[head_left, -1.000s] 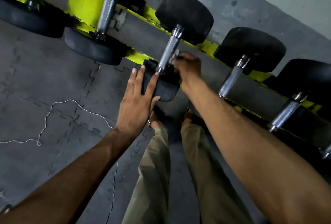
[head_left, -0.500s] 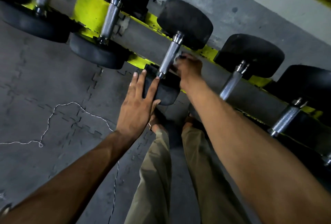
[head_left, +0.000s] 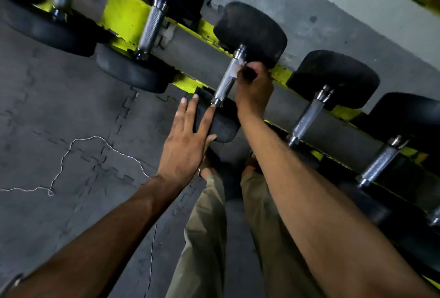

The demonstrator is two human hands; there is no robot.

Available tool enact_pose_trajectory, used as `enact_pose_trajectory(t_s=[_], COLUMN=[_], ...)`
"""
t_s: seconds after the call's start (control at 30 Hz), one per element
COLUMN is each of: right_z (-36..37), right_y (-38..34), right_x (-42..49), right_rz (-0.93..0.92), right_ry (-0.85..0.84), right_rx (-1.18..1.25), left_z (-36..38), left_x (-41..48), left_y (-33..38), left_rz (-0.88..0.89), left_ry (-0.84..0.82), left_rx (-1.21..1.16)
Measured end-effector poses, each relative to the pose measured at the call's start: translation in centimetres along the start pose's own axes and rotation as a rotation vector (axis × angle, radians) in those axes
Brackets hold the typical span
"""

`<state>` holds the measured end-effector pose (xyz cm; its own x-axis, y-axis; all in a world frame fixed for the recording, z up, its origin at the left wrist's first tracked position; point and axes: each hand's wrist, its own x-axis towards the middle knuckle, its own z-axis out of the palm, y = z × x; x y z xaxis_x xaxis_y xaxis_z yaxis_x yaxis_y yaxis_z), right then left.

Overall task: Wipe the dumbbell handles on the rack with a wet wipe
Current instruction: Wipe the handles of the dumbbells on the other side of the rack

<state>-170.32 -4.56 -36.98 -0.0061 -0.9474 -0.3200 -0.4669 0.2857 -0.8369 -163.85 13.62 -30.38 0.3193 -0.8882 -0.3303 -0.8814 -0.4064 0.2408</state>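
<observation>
My right grip [head_left: 254,88] has slid up the third handle [head_left: 226,81] of five clear ones, pinching one wipe [head_left: 240,64]; left grip [head_left: 188,140] lies flat-fingered.

Khaki trousers [head_left: 207,238] cover both legs at six o'clock. The left forearm [head_left: 114,233], at seven o'clock, and right forearm [head_left: 321,202], at four, are bare. A metal band [head_left: 10,282] rings the wrist of the left hand [head_left: 185,147] at eight o'clock.

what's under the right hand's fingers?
A scrap of white wipe shows against the dumbbell handle, near its far end. The right hand covers the rest of the wipe.
</observation>
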Motion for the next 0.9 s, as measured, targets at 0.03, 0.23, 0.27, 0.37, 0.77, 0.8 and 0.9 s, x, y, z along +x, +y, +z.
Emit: enact_pose_trajectory(t_s=[0.03, 0.23, 0.27, 0.37, 0.77, 0.8, 0.9], right_z=[-0.1, -1.0, -0.8, -0.4, -0.8, -0.8, -0.6], right_y=[0.1, 0.2, 0.3, -1.6, -8.9, -8.3, -7.3], right_x=[-0.7, 0.3, 0.7, 0.9, 1.7, 0.4, -0.9], right_rz=[-0.14, -0.755, -0.806, -0.839, -0.796, -0.785, -0.864], right_ry=[-0.018, -0.088, -0.122, -0.245, -0.784, -0.899, -1.113], right_rx=[-0.121, -0.562, -0.625, -0.918, -1.327, -1.303, -1.279], left_z=[0.0, 0.3, 0.4, 0.7, -0.2, -0.2, -0.4], left_x=[0.0, 0.3, 0.3, 0.3, -0.3, -0.4, -0.4], left_y=[0.1, -0.3, -0.3, -0.4, -1.0, -1.3, -2.0], left_rz=[-0.001, 0.007, 0.008, 0.018, 0.05, 0.067, 0.104], left_ry=[0.002, 0.037, 0.041, 0.037, -0.029, -0.033, -0.039], left_rx=[-0.001, -0.011, -0.01, -0.013, -0.05, -0.037, -0.004])
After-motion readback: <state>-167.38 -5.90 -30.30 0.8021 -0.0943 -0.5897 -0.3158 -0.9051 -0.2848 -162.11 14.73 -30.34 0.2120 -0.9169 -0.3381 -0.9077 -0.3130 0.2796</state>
